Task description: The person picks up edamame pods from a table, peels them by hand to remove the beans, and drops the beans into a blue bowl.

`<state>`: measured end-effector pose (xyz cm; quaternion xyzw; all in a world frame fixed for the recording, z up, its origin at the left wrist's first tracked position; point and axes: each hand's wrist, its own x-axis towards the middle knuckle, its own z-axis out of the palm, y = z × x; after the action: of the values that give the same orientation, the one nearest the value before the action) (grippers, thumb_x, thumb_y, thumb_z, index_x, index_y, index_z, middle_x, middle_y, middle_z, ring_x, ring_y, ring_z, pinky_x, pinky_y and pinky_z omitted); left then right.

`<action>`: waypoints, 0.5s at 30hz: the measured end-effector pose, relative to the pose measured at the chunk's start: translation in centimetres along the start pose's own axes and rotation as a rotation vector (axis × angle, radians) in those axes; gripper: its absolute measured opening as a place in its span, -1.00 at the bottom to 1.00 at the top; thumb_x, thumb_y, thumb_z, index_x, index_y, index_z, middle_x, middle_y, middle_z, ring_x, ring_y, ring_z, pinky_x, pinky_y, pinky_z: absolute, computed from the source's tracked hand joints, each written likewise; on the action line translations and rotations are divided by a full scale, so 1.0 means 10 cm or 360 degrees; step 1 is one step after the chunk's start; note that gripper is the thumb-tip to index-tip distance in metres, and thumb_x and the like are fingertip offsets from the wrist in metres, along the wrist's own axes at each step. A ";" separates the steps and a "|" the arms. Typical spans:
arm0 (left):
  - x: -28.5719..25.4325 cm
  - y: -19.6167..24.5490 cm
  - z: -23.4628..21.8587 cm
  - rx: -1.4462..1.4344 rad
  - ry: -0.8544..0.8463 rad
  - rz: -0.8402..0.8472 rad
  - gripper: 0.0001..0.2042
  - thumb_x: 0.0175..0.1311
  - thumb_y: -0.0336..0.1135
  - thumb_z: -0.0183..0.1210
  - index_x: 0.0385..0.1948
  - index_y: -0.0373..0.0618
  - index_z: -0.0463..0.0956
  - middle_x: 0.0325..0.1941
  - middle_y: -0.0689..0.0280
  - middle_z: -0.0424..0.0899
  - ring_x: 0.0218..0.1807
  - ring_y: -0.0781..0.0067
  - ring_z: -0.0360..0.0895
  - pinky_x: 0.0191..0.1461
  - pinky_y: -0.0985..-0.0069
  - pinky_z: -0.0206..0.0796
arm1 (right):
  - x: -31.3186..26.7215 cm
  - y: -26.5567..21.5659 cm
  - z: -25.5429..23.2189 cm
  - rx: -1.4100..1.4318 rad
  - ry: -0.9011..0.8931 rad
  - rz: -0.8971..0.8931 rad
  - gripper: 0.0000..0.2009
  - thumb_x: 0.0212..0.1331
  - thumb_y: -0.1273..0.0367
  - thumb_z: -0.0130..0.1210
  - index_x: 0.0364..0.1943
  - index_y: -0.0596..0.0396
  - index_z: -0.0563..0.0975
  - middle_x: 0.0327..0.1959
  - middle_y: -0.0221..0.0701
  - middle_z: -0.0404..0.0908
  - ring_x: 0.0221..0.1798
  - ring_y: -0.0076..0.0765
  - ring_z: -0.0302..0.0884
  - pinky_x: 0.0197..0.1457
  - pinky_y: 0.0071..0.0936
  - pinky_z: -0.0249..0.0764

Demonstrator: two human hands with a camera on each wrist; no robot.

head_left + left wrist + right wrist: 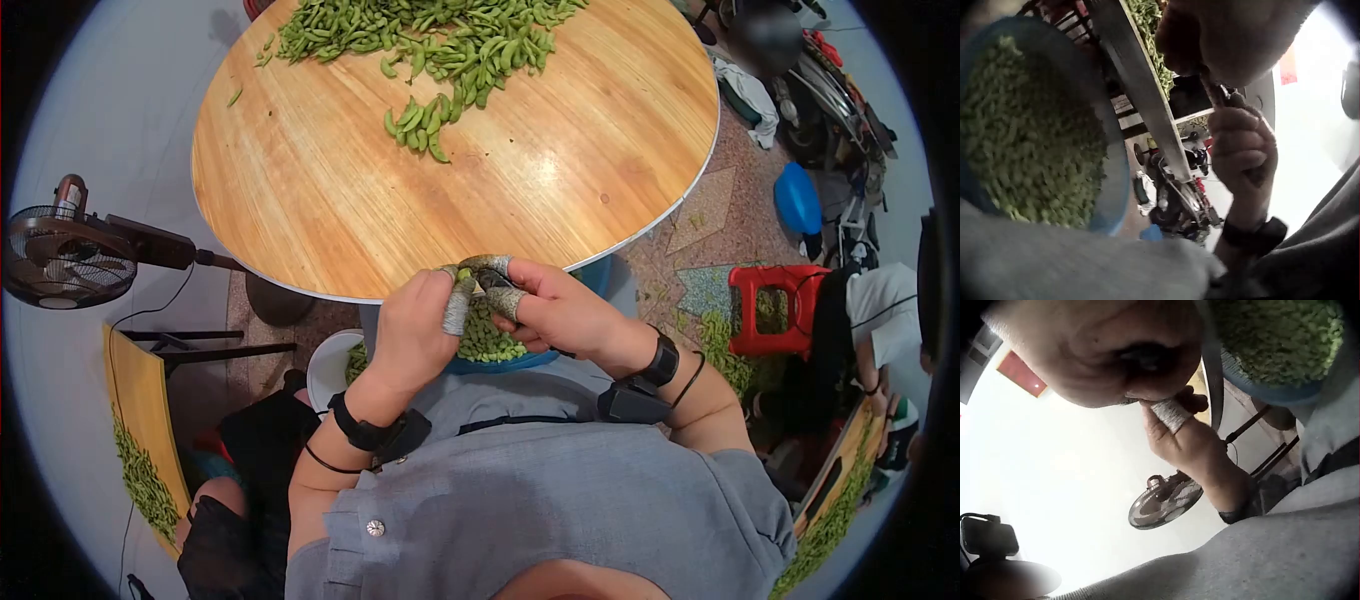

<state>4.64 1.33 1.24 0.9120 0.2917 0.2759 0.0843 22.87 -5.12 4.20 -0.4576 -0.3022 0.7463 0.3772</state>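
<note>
By the near side of the round table [330, 200], the left hand [413, 320] pinches a green pod [464, 275]; the right hand [560, 305] curls round a half-hidden dark object [492, 279]. Loose pods [500, 55] lie far, a fan [70, 257] left, red stool [744, 318] right.

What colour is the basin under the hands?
The basin is blue, clearest in the head view.

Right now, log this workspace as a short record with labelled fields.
Left hand: pinches a small green pod, partly hidden
Right hand: fingers curled, meeting the left's; exact grip unclear
Fingers: wraps on both hands
Below hands: blue basin holding green beans
Table: round, wooden; pod pile toward far side
Left: fan
Right: red stool
</note>
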 end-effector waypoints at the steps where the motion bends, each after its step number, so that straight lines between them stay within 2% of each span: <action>1: -0.04 0.01 0.02 -0.0590 -0.0102 -0.0373 -0.92 0.11 -0.44 0.08 -0.41 -0.21 0.42 -0.60 0.28 0.42 -0.57 0.38 0.38 -0.50 0.42 0.26 | 0.00 0.03 -0.01 -0.0038 -0.0009 -0.0052 -0.68 0.21 0.49 -0.24 0.04 0.02 0.38 -0.49 -0.58 0.35 -0.62 -0.74 0.11 -0.62 -0.72 0.08; 2: -0.06 0.01 0.03 -0.1179 -0.0203 -0.0749 -0.91 0.21 -0.42 0.06 -0.37 -0.24 0.41 -0.59 0.36 0.43 -0.61 0.47 0.34 -0.53 0.46 0.22 | 0.01 0.08 -0.02 -0.0036 -0.0008 -0.0054 -0.68 0.21 0.49 -0.24 0.04 0.02 0.38 -0.49 -0.58 0.35 -0.62 -0.74 0.11 -0.62 -0.72 0.08; 3: -0.06 0.00 0.02 -0.1178 -0.0204 -0.0749 -0.91 0.21 -0.42 0.06 -0.37 -0.24 0.41 -0.59 0.36 0.43 -0.61 0.47 0.34 -0.53 0.46 0.22 | 0.03 0.15 -0.02 -0.0047 -0.0031 -0.0226 -0.66 0.21 0.48 -0.22 0.07 0.02 0.38 -0.46 -0.57 0.39 -0.61 -0.73 0.15 -0.60 -0.72 0.10; 4: -0.06 0.00 0.00 -0.2047 -0.0283 -0.1126 -0.89 0.28 -0.40 -0.01 -0.33 -0.25 0.42 -0.56 0.39 0.45 -0.58 0.55 0.33 -0.51 0.53 0.23 | 0.03 0.19 -0.02 -0.0058 -0.0054 -0.0396 -0.64 0.22 0.47 -0.20 0.11 0.03 0.37 -0.43 -0.56 0.43 -0.60 -0.72 0.19 -0.59 -0.72 0.12; 5: -0.06 -0.01 -0.02 -0.2924 -0.0356 -0.1492 -0.85 0.34 -0.37 -0.08 -0.29 -0.26 0.43 -0.53 0.42 0.46 -0.55 0.63 0.33 -0.48 0.60 0.23 | 0.02 0.19 -0.06 -0.0056 -0.0052 -0.0392 -0.64 0.22 0.47 -0.20 0.11 0.03 0.37 -0.43 -0.56 0.43 -0.60 -0.72 0.19 -0.59 -0.72 0.12; 6: -0.08 -0.02 -0.02 -0.2927 -0.0356 -0.1492 -0.85 0.34 -0.37 -0.08 -0.29 -0.26 0.43 -0.53 0.42 0.46 -0.55 0.63 0.33 -0.48 0.60 0.23 | -0.01 0.17 -0.14 0.0100 -0.0111 -0.0176 -0.63 0.21 0.47 -0.14 0.13 0.04 0.37 -0.40 -0.56 0.47 -0.56 -0.70 0.24 -0.56 -0.68 0.18; 7: -0.11 -0.02 -0.01 -0.2694 -0.0436 -0.1366 -0.89 0.29 -0.45 -0.08 -0.31 -0.24 0.43 -0.52 0.41 0.47 -0.53 0.60 0.38 -0.44 0.58 0.27 | -0.03 0.17 -0.19 0.0255 -0.0168 0.0042 -0.61 0.20 0.47 -0.09 0.15 0.05 0.38 -0.36 -0.56 0.51 -0.53 -0.68 0.30 -0.53 -0.64 0.24; 8: -0.14 -0.01 -0.01 -0.2460 -0.0513 -0.1245 -0.90 0.23 -0.53 -0.09 -0.33 -0.23 0.43 -0.51 0.41 0.48 -0.50 0.56 0.43 -0.40 0.56 0.30 | 0.03 0.26 -0.19 0.0258 -0.0164 0.0049 -0.61 0.20 0.47 -0.09 0.15 0.05 0.38 -0.36 -0.56 0.51 -0.53 -0.68 0.30 -0.53 -0.64 0.24; 9: -0.13 0.02 -0.02 -0.2465 -0.0516 -0.1247 -0.90 0.23 -0.53 -0.09 -0.33 -0.23 0.43 -0.51 0.41 0.48 -0.50 0.56 0.43 -0.40 0.56 0.30 | 0.12 0.36 -0.18 -0.0051 0.0067 -0.0343 -0.64 0.15 0.44 -0.01 0.07 0.08 0.41 -0.38 -0.51 0.54 -0.51 -0.57 0.38 -0.49 -0.56 0.30; 10: -0.10 0.08 -0.06 -0.2055 -0.0541 -0.1140 -0.88 0.23 -0.55 -0.09 -0.31 -0.24 0.45 -0.51 0.39 0.49 -0.49 0.61 0.42 -0.41 0.62 0.29 | 0.17 0.43 -0.17 -0.0362 0.0301 -0.0734 -0.67 0.10 0.42 0.08 -0.01 0.12 0.45 -0.40 -0.46 0.57 -0.48 -0.46 0.46 -0.44 -0.48 0.36; 11: -0.09 0.11 -0.08 -0.1648 -0.0556 -0.1022 -0.86 0.23 -0.57 -0.10 -0.30 -0.25 0.46 -0.51 0.38 0.50 -0.48 0.66 0.42 -0.42 0.67 0.28 | 0.17 0.45 -0.20 -0.0365 0.0307 -0.0734 -0.67 0.10 0.42 0.08 -0.01 0.12 0.45 -0.40 -0.46 0.57 -0.48 -0.46 0.46 -0.44 -0.48 0.36; 12: -0.11 0.10 -0.05 -0.1652 -0.0556 -0.1017 -0.86 0.23 -0.57 -0.10 -0.30 -0.25 0.46 -0.51 0.38 0.50 -0.48 0.66 0.42 -0.42 0.67 0.28 | 0.16 0.39 -0.19 -0.0876 0.0465 -0.0842 -0.69 0.03 0.40 0.15 -0.10 0.12 0.48 -0.47 -0.40 0.53 -0.47 -0.37 0.48 -0.41 -0.42 0.38; 13: -0.16 0.07 0.00 -0.1406 -0.0546 -0.0802 -0.84 0.19 -0.60 -0.10 -0.29 -0.25 0.46 -0.50 0.39 0.51 -0.48 0.66 0.43 -0.41 0.66 0.29 | 0.14 0.33 -0.17 -0.1393 0.0618 -0.0938 -0.71 -0.04 0.39 0.23 -0.18 0.13 0.50 -0.55 -0.34 0.48 -0.47 -0.27 0.50 -0.39 -0.36 0.41; 14: -0.18 0.05 0.02 -0.1157 -0.0529 -0.0591 -0.82 0.15 -0.63 -0.10 -0.29 -0.26 0.47 -0.48 0.40 0.52 -0.48 0.66 0.43 -0.40 0.65 0.31 | 0.13 0.31 -0.14 -0.1399 0.0618 -0.0939 -0.71 -0.04 0.39 0.23 -0.18 0.13 0.50 -0.55 -0.34 0.48 -0.47 -0.27 0.50 -0.39 -0.36 0.41; 15: -0.19 0.06 0.01 -0.1160 -0.0522 -0.0594 -0.82 0.15 -0.63 -0.10 -0.29 -0.26 0.47 -0.48 0.40 0.52 -0.48 0.66 0.43 -0.40 0.65 0.31 | 0.13 0.28 -0.10 -0.1617 0.0626 -0.0993 -0.70 -0.12 0.39 0.25 -0.23 0.15 0.50 -0.53 -0.28 0.47 -0.43 -0.17 0.51 -0.35 -0.33 0.43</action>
<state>3.68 -0.21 0.53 0.7860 0.3177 0.1925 0.4941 22.56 -5.44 0.98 -0.5988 -0.6633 0.2661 0.3613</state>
